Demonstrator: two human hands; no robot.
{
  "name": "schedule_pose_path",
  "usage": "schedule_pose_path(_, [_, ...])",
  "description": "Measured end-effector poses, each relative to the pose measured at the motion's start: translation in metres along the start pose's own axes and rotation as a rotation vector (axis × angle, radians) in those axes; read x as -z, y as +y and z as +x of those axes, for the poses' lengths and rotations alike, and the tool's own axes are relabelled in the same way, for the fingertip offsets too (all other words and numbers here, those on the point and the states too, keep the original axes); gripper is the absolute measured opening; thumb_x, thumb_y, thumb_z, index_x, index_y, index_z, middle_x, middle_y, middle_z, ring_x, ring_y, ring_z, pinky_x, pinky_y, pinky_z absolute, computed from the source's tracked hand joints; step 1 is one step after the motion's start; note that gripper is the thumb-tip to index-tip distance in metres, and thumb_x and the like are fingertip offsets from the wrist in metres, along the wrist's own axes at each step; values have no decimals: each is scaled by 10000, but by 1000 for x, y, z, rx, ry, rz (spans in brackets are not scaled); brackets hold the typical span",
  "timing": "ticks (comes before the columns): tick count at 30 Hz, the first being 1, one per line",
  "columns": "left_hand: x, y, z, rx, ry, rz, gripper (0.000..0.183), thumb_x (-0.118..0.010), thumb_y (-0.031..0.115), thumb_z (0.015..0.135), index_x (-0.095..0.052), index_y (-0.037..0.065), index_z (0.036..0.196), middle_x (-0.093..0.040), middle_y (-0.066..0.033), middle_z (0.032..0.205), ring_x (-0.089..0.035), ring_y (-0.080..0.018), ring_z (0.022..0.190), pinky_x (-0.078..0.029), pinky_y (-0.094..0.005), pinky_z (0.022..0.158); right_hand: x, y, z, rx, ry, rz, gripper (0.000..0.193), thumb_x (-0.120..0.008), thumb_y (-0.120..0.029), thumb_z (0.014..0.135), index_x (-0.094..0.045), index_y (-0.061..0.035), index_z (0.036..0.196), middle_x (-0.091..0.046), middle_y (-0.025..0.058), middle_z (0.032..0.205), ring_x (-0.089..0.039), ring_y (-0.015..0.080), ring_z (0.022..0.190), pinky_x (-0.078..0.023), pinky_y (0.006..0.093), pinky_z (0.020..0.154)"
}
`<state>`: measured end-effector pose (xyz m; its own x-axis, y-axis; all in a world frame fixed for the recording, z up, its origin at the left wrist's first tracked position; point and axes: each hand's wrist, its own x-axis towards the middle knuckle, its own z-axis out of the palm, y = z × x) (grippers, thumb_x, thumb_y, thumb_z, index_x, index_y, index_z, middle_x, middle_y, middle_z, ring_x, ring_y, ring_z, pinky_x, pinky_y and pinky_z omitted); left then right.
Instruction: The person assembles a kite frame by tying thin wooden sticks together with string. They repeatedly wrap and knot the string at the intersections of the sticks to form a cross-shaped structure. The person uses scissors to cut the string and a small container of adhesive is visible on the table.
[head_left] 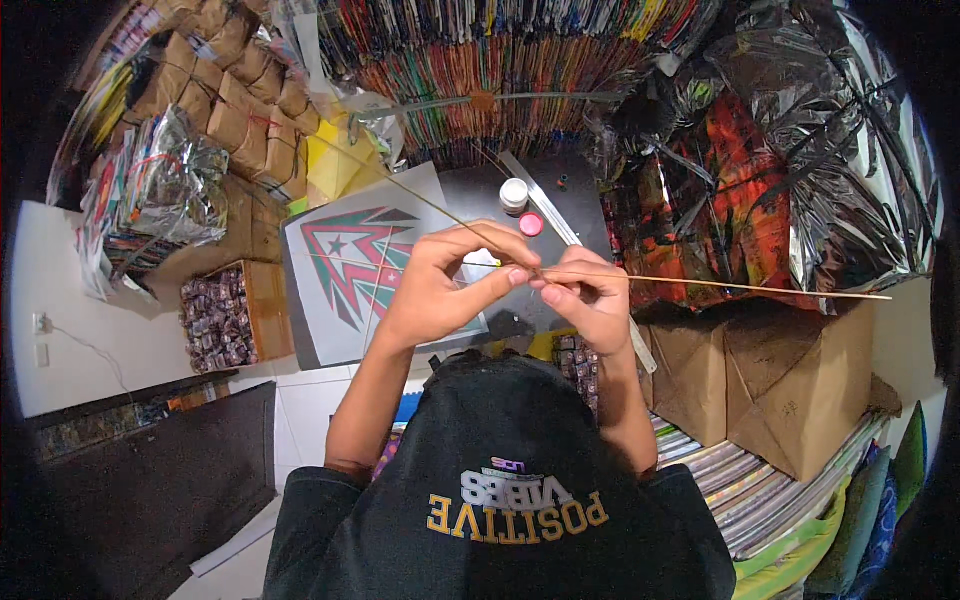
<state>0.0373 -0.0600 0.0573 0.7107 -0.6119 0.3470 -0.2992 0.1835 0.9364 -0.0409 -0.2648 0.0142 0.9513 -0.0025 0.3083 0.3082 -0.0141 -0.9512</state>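
Observation:
Above the dark table, my left hand (430,290) and my right hand (597,310) meet fingertip to fingertip, both closed in a pinch. Between them they hold thin bamboo sticks. One bamboo stick (740,287) runs out to the right past my right hand. Another slim bamboo stick (435,208) slants up to the left, behind my left hand's fingers. Whether these are two pieces or one bent piece is hidden at the fingertips. Beneath my left hand lies a white sheet (318,318) with a red, green and black star design. Thin lines like sticks or threads cross over it.
On the table (465,183) stand a white jar (513,196), a pink round lid (531,224) and a long metal ruler (545,200). Stacked colourful folded sheets (450,80) line the back. Plastic-wrapped bundles (740,180) and brown paper packages (790,380) crowd the right. A wooden crate (266,310) sits left.

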Motion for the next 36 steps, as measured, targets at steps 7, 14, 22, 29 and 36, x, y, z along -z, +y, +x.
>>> schedule_pose_path(7, [8,8,-4,109,10,-6,191,-772,-32,797,-695,-6,970,-709,-102,948,-660,-169,890,-510,-312,821,-4,-7,4,145,107,-310,297,-823,-68,750,-806,-144,1036,-535,-9,715,-465,94,689,-352,251,601])
schedule_pose_path(14, [26,13,1,23,-138,110,170,-780,50,768,-718,38,926,-739,-47,877,-689,-158,825,-495,-314,828,-6,-12,16,324,98,-493,361,-837,-45,656,-819,-184,989,-602,-28,738,-510,146,705,-403,280,638])
schedule_pose_path(22, [30,31,8,-47,-215,264,137,-795,66,747,-706,98,846,-753,2,844,-688,-123,806,-424,-328,892,-8,-18,20,467,122,-576,369,-833,-34,625,-817,-171,967,-695,-40,828,-538,157,734,-437,287,664])
schedule_pose_path(29, [33,34,8,-64,-235,301,138,-803,86,746,-708,100,846,-751,-1,850,-693,-131,809,-431,-331,889,-9,-24,23,494,124,-596,377,-816,-14,606,-814,-147,959,-702,-33,837,-556,159,741,-443,284,669])
schedule_pose_path(36, [28,39,8,-68,-213,359,189,-824,87,733,-754,77,909,-748,-34,882,-690,-167,830,-453,-325,835,-14,-26,23,385,88,-556,296,-808,-13,689,-810,-124,963,-693,-3,778,-546,151,653,-434,290,620])
